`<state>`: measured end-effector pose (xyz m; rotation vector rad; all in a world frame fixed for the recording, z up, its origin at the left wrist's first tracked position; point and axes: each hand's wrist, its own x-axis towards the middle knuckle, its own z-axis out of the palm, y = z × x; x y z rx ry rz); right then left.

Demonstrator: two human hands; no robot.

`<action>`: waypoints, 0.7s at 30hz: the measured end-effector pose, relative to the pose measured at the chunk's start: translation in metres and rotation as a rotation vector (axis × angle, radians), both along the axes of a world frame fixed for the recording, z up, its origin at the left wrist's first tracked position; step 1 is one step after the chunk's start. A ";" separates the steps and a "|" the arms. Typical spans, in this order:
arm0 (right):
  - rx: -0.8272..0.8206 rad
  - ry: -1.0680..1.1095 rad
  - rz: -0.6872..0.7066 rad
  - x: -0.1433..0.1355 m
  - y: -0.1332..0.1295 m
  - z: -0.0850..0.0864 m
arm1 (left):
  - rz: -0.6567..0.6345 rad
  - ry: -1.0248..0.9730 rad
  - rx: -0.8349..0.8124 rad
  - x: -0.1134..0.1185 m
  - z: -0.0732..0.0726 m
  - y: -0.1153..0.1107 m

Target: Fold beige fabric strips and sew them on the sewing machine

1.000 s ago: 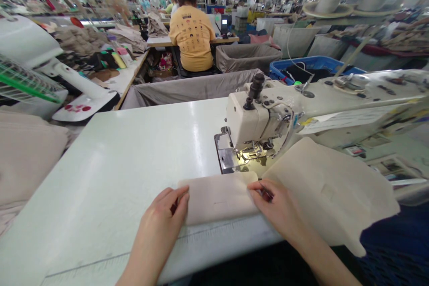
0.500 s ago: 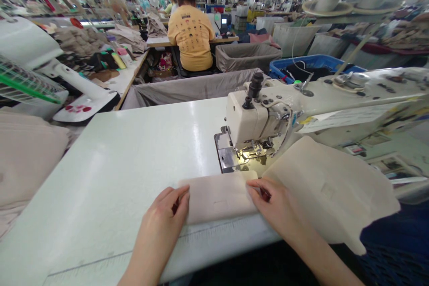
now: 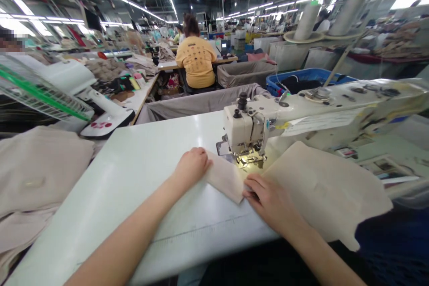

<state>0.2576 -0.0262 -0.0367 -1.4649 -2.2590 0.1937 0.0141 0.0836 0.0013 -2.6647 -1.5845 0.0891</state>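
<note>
The folded piece of thin beige cloth (image 3: 226,181) lies slanting on the smooth pale green desk (image 3: 157,161), just in front of the white metal sewing machine (image 3: 243,132), with its upper edge close beside the lit needle area. The bare left hand (image 3: 194,163) is at the far left end of the cloth with curled fingers; the thumb is hidden, so I cannot tell if this grip is really pinching or only pressing. The bare right hand (image 3: 268,199) has its grip closed at the near right end, where thumb and fingers seem to pinch the edge of the cloth

In my judgement this cloth is very light and soft, with a little firmness from the fold. It should not break, but it can crease, and its layers may slide one over another on the shiny desk. The good places to hold are the two short ends, with all layers taken together, and the middle kept flat. A larger loose beige cloth panel (image 3: 321,192) lies beside the right hand
</note>
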 end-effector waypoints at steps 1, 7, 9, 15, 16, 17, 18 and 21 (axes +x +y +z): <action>-0.001 0.005 -0.004 -0.003 -0.001 -0.001 | -0.005 -0.019 -0.007 0.010 0.001 0.007; 0.017 0.052 -0.045 -0.012 -0.004 -0.010 | -0.101 -0.107 -0.001 0.045 -0.012 0.027; 0.023 0.070 -0.045 -0.013 -0.003 -0.014 | -0.123 -0.131 -0.014 0.047 -0.016 0.034; 0.044 0.098 -0.088 -0.015 -0.001 -0.017 | -0.209 -0.195 -0.032 0.045 -0.018 0.050; 0.038 0.100 -0.092 -0.015 -0.001 -0.016 | -0.221 -0.203 -0.034 0.045 -0.019 0.051; 0.031 0.099 -0.095 -0.016 -0.001 -0.016 | -0.232 -0.210 -0.035 0.045 -0.019 0.052; 0.024 0.096 -0.097 -0.016 -0.001 -0.015 | -0.239 -0.218 -0.035 0.045 -0.020 0.052; 0.016 0.080 -0.098 -0.015 -0.001 -0.013 | -0.250 -0.240 -0.027 0.044 -0.022 0.053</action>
